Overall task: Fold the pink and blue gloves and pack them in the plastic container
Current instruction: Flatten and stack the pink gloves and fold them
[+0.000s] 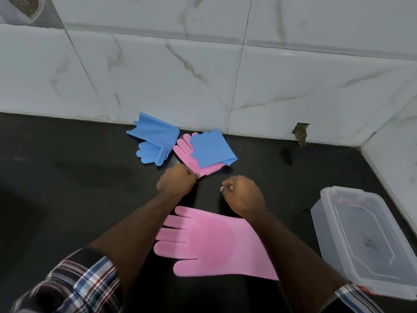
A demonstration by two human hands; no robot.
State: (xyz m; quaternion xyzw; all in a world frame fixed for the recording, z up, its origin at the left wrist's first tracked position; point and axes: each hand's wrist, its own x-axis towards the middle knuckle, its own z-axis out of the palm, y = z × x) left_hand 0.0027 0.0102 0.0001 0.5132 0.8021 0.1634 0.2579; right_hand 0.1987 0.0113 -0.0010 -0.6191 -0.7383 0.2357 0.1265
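A far pink glove (186, 152) is lain on the black counter (79, 168) close to the tiled wall (203, 71), with a folded blue glove (212, 147) resting over its cuff end; a second blue glove (155, 141), also folded, is set just beside it to the left. Another pink glove (214, 242) is spread flat near the counter's front edge, between the forearms. The plastic container (370, 240) is placed at the right with its lid on.

If the far pink glove is dragged by its corner, the blue glove on top is likely to be carried along or unfolded. The closed lid would also block packing until removed.

The left hand (174, 181) is extended forward, its fingers (195, 175) pinched on the pink glove's near corner. The right hand (242, 195) is held above the counter, loosely curled, gripping nothing.
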